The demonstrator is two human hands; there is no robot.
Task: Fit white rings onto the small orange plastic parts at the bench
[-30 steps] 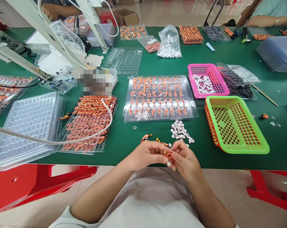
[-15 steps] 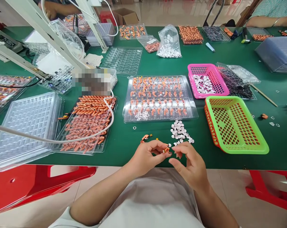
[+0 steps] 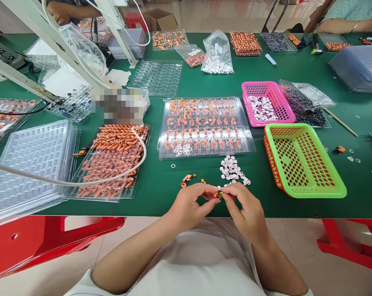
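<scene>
Green table (image 3: 152, 181) carrying pink basket (image 3: 260, 84), green basket (image 3: 315, 194); red stool (image 3: 19, 250) standing on pale floor (image 3: 133, 228). Left hand (image 3: 189, 207) pinching small orange part (image 3: 216, 195) near table edge; right hand (image 3: 249, 211), apart earlier, now pinching it too.

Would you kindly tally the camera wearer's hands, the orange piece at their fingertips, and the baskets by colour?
Hands: 2 (left hand, right hand)
Orange piece: 1
Pink basket: 1
Green basket: 1
Red basket, under the green: 1
Total: 6
</scene>
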